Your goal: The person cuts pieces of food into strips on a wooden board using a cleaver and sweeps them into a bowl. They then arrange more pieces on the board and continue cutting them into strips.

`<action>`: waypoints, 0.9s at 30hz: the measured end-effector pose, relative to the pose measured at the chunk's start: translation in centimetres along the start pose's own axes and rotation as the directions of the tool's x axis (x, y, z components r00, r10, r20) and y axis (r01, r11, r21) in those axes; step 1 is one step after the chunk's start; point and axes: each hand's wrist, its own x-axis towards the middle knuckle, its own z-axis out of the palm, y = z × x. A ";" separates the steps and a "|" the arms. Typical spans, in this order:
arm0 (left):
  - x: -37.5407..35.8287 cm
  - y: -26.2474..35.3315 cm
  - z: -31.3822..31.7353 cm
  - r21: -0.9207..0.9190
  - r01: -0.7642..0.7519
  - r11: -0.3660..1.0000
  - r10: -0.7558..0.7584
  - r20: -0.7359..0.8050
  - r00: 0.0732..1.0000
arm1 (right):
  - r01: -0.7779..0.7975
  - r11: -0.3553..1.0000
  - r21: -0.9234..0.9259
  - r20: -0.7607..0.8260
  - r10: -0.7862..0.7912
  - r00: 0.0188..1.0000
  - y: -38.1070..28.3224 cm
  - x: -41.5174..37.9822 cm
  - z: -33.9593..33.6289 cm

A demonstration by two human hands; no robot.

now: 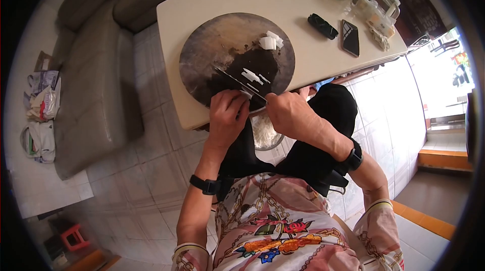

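Observation:
My right hand (289,113) is closed around the handle of a knife (235,80), whose blade slants across the near part of a round cutting board (199,51). Under the curled fingers of my left hand (227,112), a small white piece (246,94) is pinned against the board, close beside the blade. White cut strips (251,75) lie just beyond the knife on a dark, wet patch. Farther back on the board sit several white chunks (269,43). Below the table edge, between my knees, a bowl holds white shreds (263,132); its rim is partly hidden.
The board rests on a cream table (174,16). Toward the table's right end are a black case (323,27), a phone (350,38) and several containers and bags (376,13). A grey sofa (96,89) stands to the left, and a red stool (74,237) at lower left.

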 end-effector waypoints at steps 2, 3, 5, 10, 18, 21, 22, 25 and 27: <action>0.0 0.1 -0.1 0.021 0.002 1.000 -0.001 -0.007 1.000 | 0.007 1.000 -0.023 0.012 -0.007 1.000 -0.2 -0.1 -0.2; -0.1 0.0 0.0 0.020 0.003 1.000 -0.003 -0.007 1.000 | 0.015 0.999 -0.047 0.022 -0.014 1.000 -0.3 -0.2 -0.3; -0.3 -0.1 0.2 0.052 -0.031 0.998 0.032 -0.015 0.999 | 0.048 0.997 -0.057 0.016 -0.048 0.999 -0.2 -0.3 -0.4; -0.4 0.1 0.3 0.063 -0.026 0.998 0.027 -0.015 1.000 | 0.101 0.983 -0.151 0.034 -0.097 0.995 -0.6 -0.3 -0.9; -0.3 0.3 0.1 0.067 -0.015 0.998 0.014 0.001 1.000 | 0.181 0.980 -0.087 -0.111 -0.190 0.976 -0.1 2.2 1.4; -0.4 0.4 0.2 0.066 -0.002 0.998 0.003 -0.019 1.000 | 0.076 0.995 -0.072 -0.013 -0.077 0.997 -0.8 1.7 0.8; -0.5 0.4 0.3 0.072 0.004 0.997 -0.003 -0.020 1.000 | 0.076 0.994 -0.073 -0.011 -0.077 0.997 -1.1 1.4 0.5; -0.4 0.5 0.4 0.062 0.009 0.998 -0.008 -0.023 1.000 | 0.074 0.989 -0.126 0.004 -0.074 0.997 -1.7 0.2 -0.1; -0.4 0.4 0.3 0.058 0.008 0.998 -0.007 -0.025 1.000 | 0.067 0.985 -0.158 0.036 -0.062 0.997 -1.8 0.0 -0.1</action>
